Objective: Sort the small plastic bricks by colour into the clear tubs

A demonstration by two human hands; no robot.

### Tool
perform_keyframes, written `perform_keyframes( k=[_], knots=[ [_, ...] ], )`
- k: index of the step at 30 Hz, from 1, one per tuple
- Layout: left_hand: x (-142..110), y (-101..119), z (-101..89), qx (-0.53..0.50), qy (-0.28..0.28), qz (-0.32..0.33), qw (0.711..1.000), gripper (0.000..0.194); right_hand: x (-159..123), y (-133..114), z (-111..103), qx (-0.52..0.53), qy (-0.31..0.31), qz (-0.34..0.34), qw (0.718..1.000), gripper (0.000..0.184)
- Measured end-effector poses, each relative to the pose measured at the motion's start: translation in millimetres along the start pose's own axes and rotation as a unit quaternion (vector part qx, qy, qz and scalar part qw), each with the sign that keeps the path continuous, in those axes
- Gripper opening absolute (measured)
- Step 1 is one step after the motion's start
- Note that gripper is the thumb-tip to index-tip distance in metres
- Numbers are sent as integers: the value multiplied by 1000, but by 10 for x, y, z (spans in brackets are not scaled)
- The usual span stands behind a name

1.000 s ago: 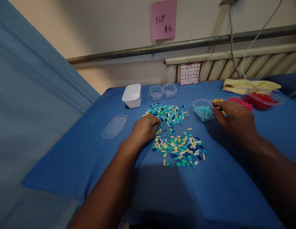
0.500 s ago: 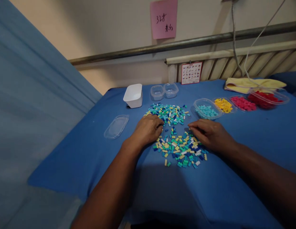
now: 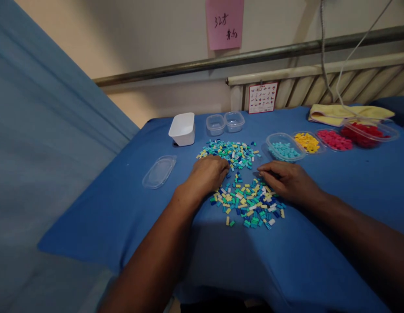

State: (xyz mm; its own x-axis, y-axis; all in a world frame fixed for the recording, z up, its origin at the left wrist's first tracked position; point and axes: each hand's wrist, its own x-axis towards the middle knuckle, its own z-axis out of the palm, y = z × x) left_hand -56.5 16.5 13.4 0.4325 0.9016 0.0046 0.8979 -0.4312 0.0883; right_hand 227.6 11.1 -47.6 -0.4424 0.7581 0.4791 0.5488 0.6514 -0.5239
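My left hand (image 3: 210,173) rests at the near left edge of the far pile of small toy bricks (image 3: 236,152), its fingers curled and their tips hidden. My right hand (image 3: 288,180) is closed in a pinch above the right side of the nearer pile of bricks (image 3: 244,202); whatever its fingertips hold is too small to make out. Both piles mix turquoise, green, navy, pale yellow and white pieces. Just beyond my right hand stands a clear tub (image 3: 284,150) of turquoise bricks.
Rightward sit yellow pieces (image 3: 306,142), pink pieces (image 3: 335,140) and a tub of red pieces (image 3: 363,134), before a yellow cloth (image 3: 348,113). Behind the piles stand a white box (image 3: 183,130) and two clear tubs (image 3: 216,126). A clear lid (image 3: 160,172) lies at left.
My right hand has come back from the turquoise tub to the nearer pile, its fingers now pinched. My left hand has shifted slightly right along the far pile.
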Motion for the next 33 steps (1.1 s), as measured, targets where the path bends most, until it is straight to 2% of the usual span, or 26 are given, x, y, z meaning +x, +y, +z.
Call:
perform_keyframes(
  k=[4, 8, 12, 18, 27, 30, 33],
  knots=[
    [48, 51, -5, 4, -7, -52, 999, 16, -4, 4, 3, 7, -4, 10, 1000, 22],
    [71, 80, -1, 11, -6, -73, 997, 16, -6, 10, 2, 13, -3, 19, 1000, 23],
    [65, 102, -4, 19, -20, -74, 997, 20, -4, 15, 4, 12, -1, 24, 1000, 22],
    [52, 112, -15, 11, -29, -50, 998, 36, 10, 20, 12, 24, 10, 23, 999, 21],
    [66, 171, -77, 7, -41, -75, 996, 22, 29, 17, 9, 35, 2, 31, 999, 22],
    [72, 223, -74, -8, -31, -80, 996, 20, 34, 13, 11, 39, 4, 35, 999, 21],
    [92, 257, -29, -24, -10, -58, 998, 22, 37, 9, 11, 41, 3, 34, 999, 21]
  ],
)
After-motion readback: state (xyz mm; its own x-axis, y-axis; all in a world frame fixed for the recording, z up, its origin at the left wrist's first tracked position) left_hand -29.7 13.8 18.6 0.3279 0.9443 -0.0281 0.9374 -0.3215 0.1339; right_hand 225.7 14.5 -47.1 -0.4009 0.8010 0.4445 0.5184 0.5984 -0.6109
